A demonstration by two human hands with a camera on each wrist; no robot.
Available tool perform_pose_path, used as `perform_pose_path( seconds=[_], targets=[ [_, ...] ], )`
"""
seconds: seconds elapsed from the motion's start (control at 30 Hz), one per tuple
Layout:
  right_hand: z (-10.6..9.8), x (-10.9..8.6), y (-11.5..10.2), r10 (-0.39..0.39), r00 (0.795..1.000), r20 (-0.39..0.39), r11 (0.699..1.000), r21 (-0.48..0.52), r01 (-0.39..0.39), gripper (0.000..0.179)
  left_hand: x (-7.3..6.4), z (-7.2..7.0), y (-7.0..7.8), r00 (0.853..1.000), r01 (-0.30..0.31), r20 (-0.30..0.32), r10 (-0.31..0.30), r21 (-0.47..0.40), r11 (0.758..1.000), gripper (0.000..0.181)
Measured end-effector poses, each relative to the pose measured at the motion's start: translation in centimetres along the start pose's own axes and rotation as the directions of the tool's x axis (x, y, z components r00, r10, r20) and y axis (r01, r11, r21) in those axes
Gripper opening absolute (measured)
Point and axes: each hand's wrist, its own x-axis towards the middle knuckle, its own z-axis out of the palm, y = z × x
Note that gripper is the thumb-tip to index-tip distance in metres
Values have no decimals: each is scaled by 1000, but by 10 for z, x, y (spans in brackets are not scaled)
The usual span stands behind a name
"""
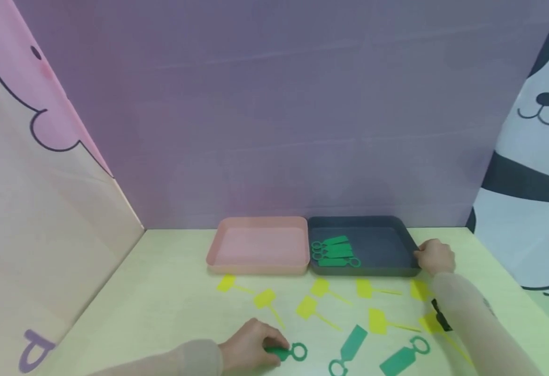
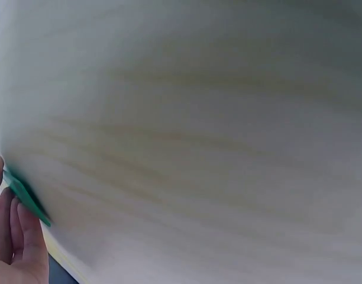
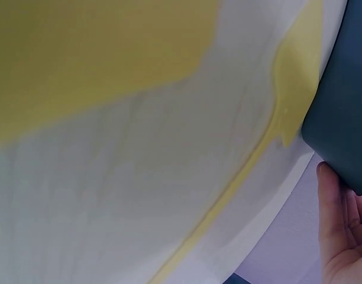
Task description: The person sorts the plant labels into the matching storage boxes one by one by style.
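Observation:
My left hand (image 1: pixel 254 344) pinches a flat green tag with a ring at one end (image 1: pixel 298 351) low over the near part of the table. In the left wrist view the green tag (image 2: pixel 28 198) sits between thumb and fingers. At the right, my right hand (image 1: pixel 436 256) grips the side of the dark grey tray (image 1: pixel 387 271) near its front right corner. The right wrist view shows the tray (image 3: pixel 346 118) with fingers at its edge. Several green tags (image 1: pixel 337 250) lie inside that tray, at its left. Two more green tags (image 1: pixel 353 342) (image 1: pixel 398 360) lie nearer me.
A pink tray (image 1: pixel 258 269) stands against the dark tray's left side. Several yellow tags with thin tails (image 1: pixel 306 307) are spread before the trays. A small black object (image 1: pixel 441 316) shows beside my right forearm. A purple-grey cloth (image 1: pixel 274 115) hangs behind the table.

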Motion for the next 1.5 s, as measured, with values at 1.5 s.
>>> perform_pose_path(
  seconds=[1.5],
  targets=[
    [5, 4, 4, -25, 999, -37, 1000, -19, 24, 26, 95, -28, 54, 984, -163, -71, 163, 4, 987, 26]
  ],
)
